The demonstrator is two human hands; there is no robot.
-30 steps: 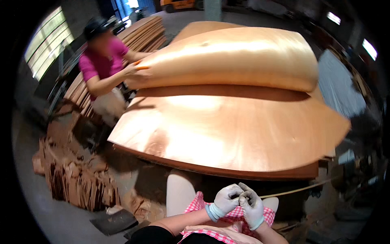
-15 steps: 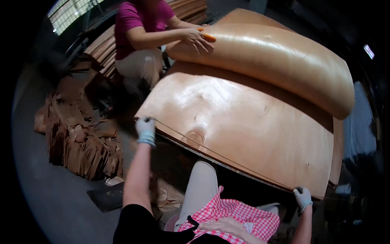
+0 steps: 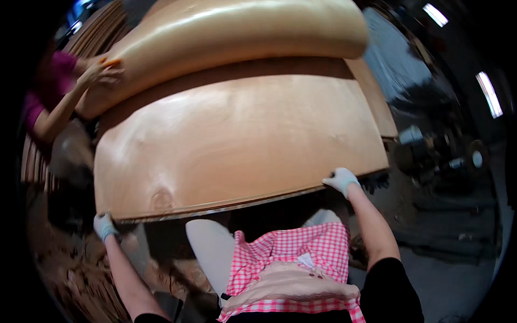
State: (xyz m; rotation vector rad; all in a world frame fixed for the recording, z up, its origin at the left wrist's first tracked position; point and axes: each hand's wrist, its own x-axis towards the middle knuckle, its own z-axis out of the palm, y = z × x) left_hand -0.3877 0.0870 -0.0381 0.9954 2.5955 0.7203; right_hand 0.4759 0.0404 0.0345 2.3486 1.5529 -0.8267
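Observation:
A wide, tan wood veneer sheet (image 3: 242,129) lies before me, its near edge slightly bowed. At its near left corner, my left hand (image 3: 105,226) in a pale glove is closed on the edge. Farther along that edge, toward the right end, my gloved right hand (image 3: 341,181) pinches it, dark fingertips over the top. The undersides of both grips are hidden. Behind, a big curled-over veneer sheet (image 3: 237,32) arches across the flat one. A co-worker's hand (image 3: 105,74) rests by the curl's left end, with something orange at the fingers.
Layered wood sheets (image 3: 371,97) show beneath at the right. Beyond them is a pale, plastic-like covering (image 3: 396,54). Dark machinery (image 3: 431,156) stands to the right. Veneer scraps (image 3: 81,274) are heaped at the lower left, and long stacked wood pieces (image 3: 91,32) stand at the upper left.
My view has swung to the right, so the sheet and co-worker appear farther left. My right hand has moved inward along the near edge from the right corner; my left hand stays at the left corner.

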